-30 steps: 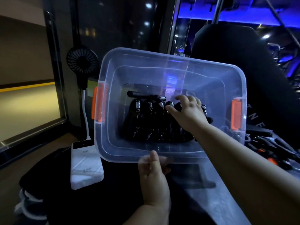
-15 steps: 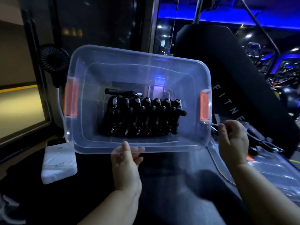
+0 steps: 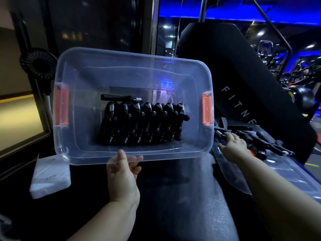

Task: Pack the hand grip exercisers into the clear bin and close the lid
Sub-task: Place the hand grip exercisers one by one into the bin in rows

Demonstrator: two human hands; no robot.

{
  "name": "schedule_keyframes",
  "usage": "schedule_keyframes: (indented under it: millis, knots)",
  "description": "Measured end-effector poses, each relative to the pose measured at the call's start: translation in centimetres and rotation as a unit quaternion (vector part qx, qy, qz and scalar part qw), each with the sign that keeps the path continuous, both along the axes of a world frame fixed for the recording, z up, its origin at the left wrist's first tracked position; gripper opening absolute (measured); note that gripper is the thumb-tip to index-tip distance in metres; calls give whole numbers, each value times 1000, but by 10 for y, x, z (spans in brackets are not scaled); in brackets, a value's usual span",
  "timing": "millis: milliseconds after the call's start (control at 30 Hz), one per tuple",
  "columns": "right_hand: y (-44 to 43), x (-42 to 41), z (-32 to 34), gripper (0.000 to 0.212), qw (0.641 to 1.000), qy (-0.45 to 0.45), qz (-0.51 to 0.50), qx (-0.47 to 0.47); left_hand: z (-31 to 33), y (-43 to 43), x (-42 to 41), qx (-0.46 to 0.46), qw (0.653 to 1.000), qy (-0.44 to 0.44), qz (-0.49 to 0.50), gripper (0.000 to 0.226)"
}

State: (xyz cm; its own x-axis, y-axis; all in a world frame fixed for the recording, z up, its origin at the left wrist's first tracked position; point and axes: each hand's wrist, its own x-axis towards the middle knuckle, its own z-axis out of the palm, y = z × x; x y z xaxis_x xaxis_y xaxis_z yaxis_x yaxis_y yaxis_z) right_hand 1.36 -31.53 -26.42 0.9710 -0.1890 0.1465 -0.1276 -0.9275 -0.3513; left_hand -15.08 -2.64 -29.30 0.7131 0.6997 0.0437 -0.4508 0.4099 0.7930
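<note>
A small black fan [image 3: 39, 64] is seen far left of the left-hand fingers, and a white power bank [image 3: 50, 176] lies below it, well left of that hand. The clear bin [image 3: 173, 156] is held tilted toward the camera with its lid off. Its near rim is gripped by the left hand [image 3: 123, 174], thumb laid on top and fingers curled beneath. A row of black hand grip exercisers [image 3: 144, 122] is packed upright on the bin floor, beyond the left thumb, with one more laid across behind the row. Orange latches [image 3: 207, 110] are fitted at both ends. The right hand [image 3: 234, 145] is stretched out just right of the bin, fingers extended and unclenched, tips touching loose exercisers [image 3: 264, 141]. The clear lid [image 3: 278, 173] lies flat beneath that hand. A black pad [image 3: 243, 75] stands beyond the fingertips.
</note>
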Motion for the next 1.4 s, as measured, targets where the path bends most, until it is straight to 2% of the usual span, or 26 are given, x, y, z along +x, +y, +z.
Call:
schedule_keyframes:
  millis: [167, 333, 467, 533, 600, 700, 1000, 1233, 1400]
  knots:
    - [11, 17, 10, 62, 1000, 16, 10, -17, -1, 0, 2, 9, 1000, -3, 7, 20]
    - [17, 28, 6, 56, 999, 25, -35, -25, -2, -1, 4, 14, 1000, -7, 11, 19]
    - [16, 30, 2, 51, 996, -14, -79, -36, -4, 0, 6, 22, 1000, -5, 11, 20]
    - [15, 27, 3, 47, 992, -44, -117, -13, -4, 1, 6, 25, 1000, -1, 8, 21]
    - [14, 22, 5, 56, 990, -52, -132, 2, -5, 1, 6, 26, 1000, 4, 5, 22]
    - [13, 12, 11, 75, 990, -35, -127, -51, -4, 1, 5, 25, 1000, 9, 5, 20]
    - [11, -30, 10, 77, 957, -96, -92, -259, -2, 0, 4, 20, 1000, 13, -4, 19]
    - [0, -49, 14, 88, 957, -86, -68, -267, -2, 1, 4, 12, 1000, 17, -4, 20]
    - [3, -54, 18, 83, 959, -53, -33, -275, 0, 0, 4, 11, 1000, 20, -5, 16]
